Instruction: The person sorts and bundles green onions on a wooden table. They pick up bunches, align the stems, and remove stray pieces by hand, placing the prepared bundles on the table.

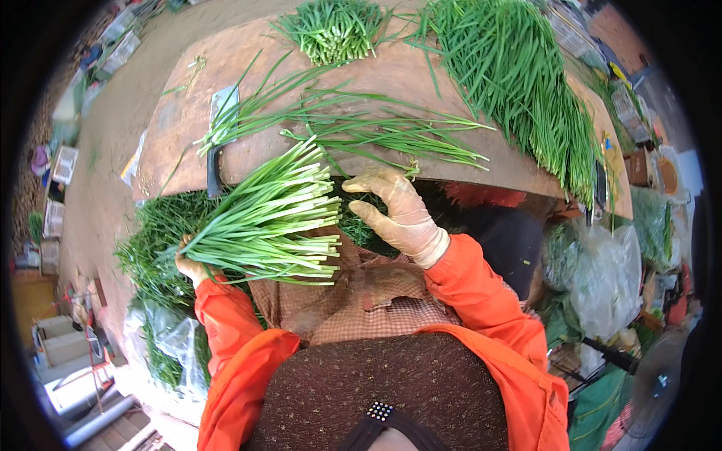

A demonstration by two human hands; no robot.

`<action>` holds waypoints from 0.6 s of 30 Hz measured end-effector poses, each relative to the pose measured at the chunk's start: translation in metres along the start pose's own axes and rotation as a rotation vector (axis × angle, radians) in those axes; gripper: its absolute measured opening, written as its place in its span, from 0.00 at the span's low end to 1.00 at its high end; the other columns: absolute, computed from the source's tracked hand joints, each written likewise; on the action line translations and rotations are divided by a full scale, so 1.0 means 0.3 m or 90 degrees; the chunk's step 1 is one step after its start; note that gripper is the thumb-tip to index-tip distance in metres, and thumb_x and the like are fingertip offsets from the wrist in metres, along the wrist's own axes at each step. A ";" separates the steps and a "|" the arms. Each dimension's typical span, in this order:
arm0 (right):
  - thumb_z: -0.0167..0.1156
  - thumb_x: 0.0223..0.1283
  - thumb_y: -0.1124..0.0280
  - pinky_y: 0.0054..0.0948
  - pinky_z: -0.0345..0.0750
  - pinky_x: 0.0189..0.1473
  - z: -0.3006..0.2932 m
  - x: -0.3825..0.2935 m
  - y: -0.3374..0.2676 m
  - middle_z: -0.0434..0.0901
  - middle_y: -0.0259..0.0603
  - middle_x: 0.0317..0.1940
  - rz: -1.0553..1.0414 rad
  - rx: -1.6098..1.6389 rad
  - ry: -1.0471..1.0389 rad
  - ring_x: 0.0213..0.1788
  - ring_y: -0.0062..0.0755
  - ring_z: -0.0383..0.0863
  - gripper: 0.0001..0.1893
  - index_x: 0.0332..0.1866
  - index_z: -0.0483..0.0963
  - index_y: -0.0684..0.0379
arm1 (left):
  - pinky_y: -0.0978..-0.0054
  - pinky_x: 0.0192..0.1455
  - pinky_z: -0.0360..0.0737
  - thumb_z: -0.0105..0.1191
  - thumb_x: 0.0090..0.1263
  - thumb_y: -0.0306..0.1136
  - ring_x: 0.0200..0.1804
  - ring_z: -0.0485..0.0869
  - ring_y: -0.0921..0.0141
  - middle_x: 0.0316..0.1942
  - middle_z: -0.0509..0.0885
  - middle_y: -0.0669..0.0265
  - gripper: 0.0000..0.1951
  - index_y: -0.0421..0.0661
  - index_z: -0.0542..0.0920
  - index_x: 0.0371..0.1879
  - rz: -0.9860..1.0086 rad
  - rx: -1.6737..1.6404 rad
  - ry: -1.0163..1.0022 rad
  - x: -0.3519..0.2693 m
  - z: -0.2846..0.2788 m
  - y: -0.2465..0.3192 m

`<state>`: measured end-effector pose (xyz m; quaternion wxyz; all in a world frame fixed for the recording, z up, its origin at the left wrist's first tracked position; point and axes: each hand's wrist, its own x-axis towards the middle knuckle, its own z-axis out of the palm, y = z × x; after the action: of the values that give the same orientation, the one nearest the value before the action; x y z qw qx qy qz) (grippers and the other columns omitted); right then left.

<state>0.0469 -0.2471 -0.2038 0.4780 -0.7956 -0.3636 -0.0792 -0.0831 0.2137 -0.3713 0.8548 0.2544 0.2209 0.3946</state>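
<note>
My left hand (pixel 194 265) grips a thick bunch of green garlic chives (pixel 276 220) by its leafy part. The pale cut ends fan out to the right, over my lap. To the right of those ends, my gloved right hand (pixel 397 208) is held with thumb and fingers apart and nothing between them. Past the bunch lies a cleaver, its blade (pixel 224 110) partly under loose chives (pixel 259 113) and its black handle (pixel 214 172) at the near edge of the wooden table (pixel 175 141). More loose chives (pixel 389 132) are strewn beyond my right hand.
A trimmed bunch (pixel 338 34) rests at the table's far side. A large chive heap (pixel 507 84) covers the right side. Tangled greens (pixel 158 242) lie below the left edge, above a plastic bag (pixel 175 344). Clear plastic bags (pixel 603 276) and a fan (pixel 657 383) stand at right.
</note>
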 end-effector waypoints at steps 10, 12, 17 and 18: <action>0.64 0.63 0.68 0.31 0.77 0.47 0.022 0.053 -0.002 0.82 0.40 0.35 0.106 0.182 0.019 0.41 0.35 0.82 0.08 0.41 0.81 0.61 | 0.53 0.53 0.81 0.37 0.69 0.38 0.45 0.84 0.54 0.41 0.85 0.52 0.18 0.38 0.78 0.41 -0.137 0.130 0.050 0.102 -0.148 -0.023; 0.64 0.62 0.70 0.34 0.77 0.50 0.030 0.059 0.014 0.83 0.41 0.38 0.063 0.114 0.016 0.45 0.39 0.82 0.08 0.42 0.81 0.60 | 0.53 0.51 0.82 0.37 0.70 0.37 0.42 0.85 0.54 0.40 0.86 0.50 0.18 0.37 0.79 0.41 -0.133 0.172 0.035 0.094 -0.137 -0.020; 0.63 0.60 0.62 0.42 0.75 0.51 0.053 0.074 0.007 0.83 0.44 0.38 0.032 0.095 0.012 0.46 0.49 0.80 0.11 0.40 0.82 0.57 | 0.53 0.51 0.83 0.37 0.70 0.35 0.43 0.85 0.53 0.42 0.86 0.48 0.18 0.36 0.79 0.41 -0.140 0.200 0.034 0.031 -0.067 -0.017; 0.63 0.60 0.61 0.42 0.75 0.51 0.057 0.080 -0.004 0.83 0.44 0.38 0.034 0.078 0.006 0.46 0.49 0.80 0.11 0.40 0.82 0.57 | 0.51 0.51 0.83 0.38 0.70 0.35 0.44 0.85 0.52 0.43 0.86 0.47 0.18 0.36 0.80 0.41 -0.143 0.201 0.012 0.021 -0.051 -0.022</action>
<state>0.0597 -0.2208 -0.2007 0.5295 -0.7739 -0.3442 -0.0476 -0.0845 0.2187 -0.3883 0.8411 0.3554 0.3148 0.2592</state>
